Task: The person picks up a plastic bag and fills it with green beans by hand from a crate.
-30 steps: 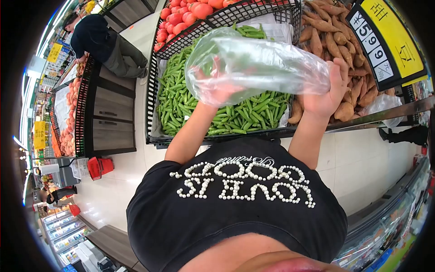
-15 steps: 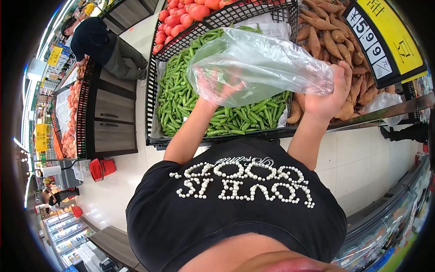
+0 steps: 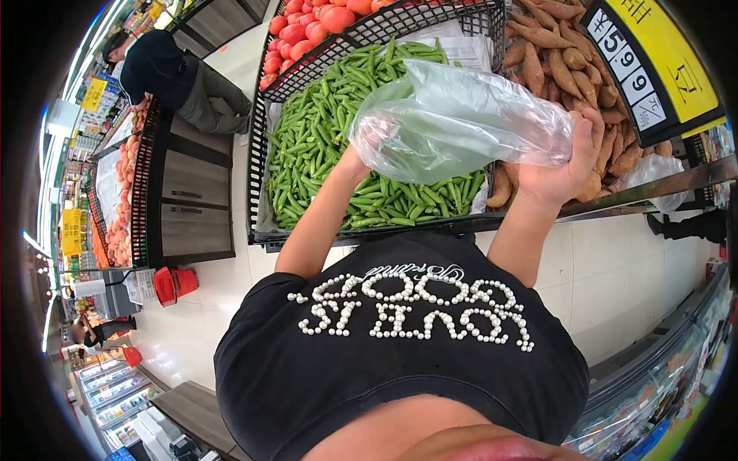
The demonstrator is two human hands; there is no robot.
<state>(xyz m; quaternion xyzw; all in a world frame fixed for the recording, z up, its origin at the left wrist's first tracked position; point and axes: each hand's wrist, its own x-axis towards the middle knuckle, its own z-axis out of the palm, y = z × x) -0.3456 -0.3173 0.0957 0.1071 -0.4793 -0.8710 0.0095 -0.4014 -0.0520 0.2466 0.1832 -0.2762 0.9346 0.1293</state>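
Observation:
A clear plastic bag is stretched between my two hands above a heap of green pea pods. My left hand is at the bag's left end, its fingers drawn together and seen hazily through the film. At the other end, my right hand is closed around the gathered plastic, with the thumb pointing up. The pods lie in a black plastic crate right in front of me. Beneath the film, part of the heap is blurred.
Sweet potatoes are piled to the right, and tomatoes sit behind the pods. A yellow and black price sign stands at the upper right. Toward the left, a person bends over another produce stand. A red basket is near it.
My left hand has moved right and slightly up, and its fingers look more drawn together. The bag's left end has shifted right with it, uncovering more pods. My right hand has barely moved.

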